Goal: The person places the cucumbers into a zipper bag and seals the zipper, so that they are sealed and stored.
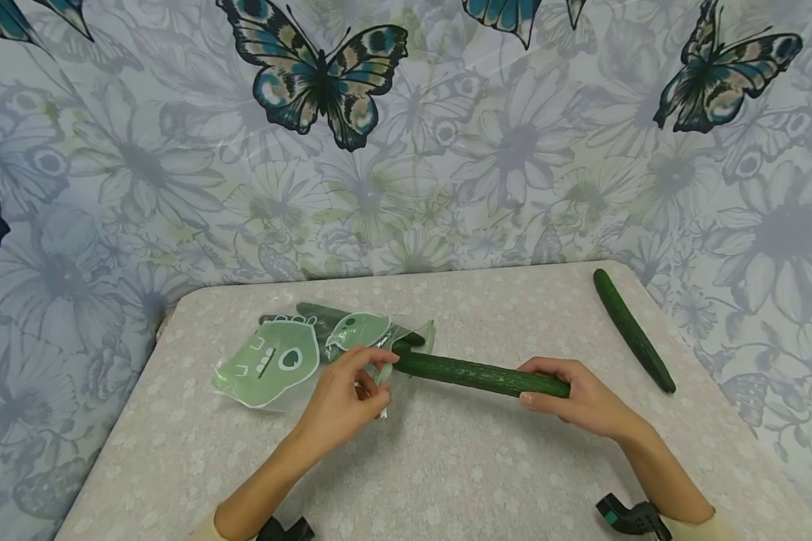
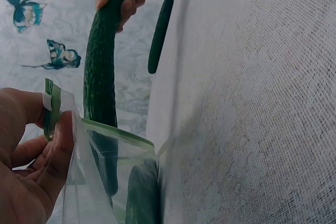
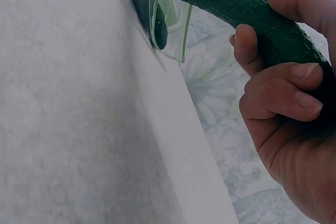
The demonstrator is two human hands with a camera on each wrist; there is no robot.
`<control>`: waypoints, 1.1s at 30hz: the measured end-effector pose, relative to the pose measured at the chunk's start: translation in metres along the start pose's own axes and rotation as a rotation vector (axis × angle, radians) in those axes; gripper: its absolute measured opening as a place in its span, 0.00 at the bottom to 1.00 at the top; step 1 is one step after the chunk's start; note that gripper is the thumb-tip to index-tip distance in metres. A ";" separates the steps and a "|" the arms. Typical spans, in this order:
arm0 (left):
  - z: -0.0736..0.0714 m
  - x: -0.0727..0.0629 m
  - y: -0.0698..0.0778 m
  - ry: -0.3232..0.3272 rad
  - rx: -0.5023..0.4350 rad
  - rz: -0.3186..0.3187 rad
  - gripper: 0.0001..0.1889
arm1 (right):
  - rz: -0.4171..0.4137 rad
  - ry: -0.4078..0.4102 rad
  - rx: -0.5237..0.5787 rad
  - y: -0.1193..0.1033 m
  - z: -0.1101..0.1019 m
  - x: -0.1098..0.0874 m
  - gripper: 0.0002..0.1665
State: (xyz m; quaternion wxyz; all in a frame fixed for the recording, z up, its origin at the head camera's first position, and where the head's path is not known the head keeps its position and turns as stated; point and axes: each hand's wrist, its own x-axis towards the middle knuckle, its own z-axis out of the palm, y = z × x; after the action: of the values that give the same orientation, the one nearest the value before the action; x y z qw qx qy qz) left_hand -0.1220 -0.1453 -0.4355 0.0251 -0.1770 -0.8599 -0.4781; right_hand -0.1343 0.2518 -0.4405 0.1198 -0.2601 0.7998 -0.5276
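My right hand point(image 1: 575, 394) grips one end of a long green cucumber point(image 1: 480, 374). The cucumber's far end is inside the mouth of a clear zip bag point(image 1: 267, 368) printed with green cartoon faces. Along the bag's opening, my left hand point(image 1: 352, 387) pinches the zip edge, which has a white slider point(image 2: 47, 102) on it in the left wrist view. More cucumbers lie inside the bag, one of them showing through the plastic point(image 2: 142, 192). In the right wrist view, fingers point(image 3: 283, 87) curl round the held cucumber point(image 3: 236, 3).
Another cucumber point(image 1: 634, 330) lies alone at the right side of the table point(image 1: 487, 466), near its edge. Behind the table hangs a cloth point(image 1: 446, 188) printed with flowers and butterflies. A black device point(image 1: 632, 517) is worn at the right wrist.
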 end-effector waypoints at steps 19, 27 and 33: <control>-0.001 0.000 0.002 -0.012 0.000 -0.005 0.22 | -0.050 -0.071 -0.043 0.001 0.029 0.048 0.13; 0.000 -0.001 0.004 -0.008 0.019 -0.005 0.23 | -0.069 -0.084 -0.043 -0.004 0.045 0.070 0.14; 0.000 -0.002 0.004 -0.005 0.029 -0.013 0.23 | -0.080 -0.094 -0.036 -0.004 0.061 0.087 0.13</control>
State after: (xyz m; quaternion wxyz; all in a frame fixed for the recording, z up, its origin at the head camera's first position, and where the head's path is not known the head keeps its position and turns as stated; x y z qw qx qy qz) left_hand -0.1188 -0.1434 -0.4327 0.0223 -0.1720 -0.8680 -0.4653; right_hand -0.1772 0.1559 -0.4544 0.1311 -0.3185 0.7916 -0.5047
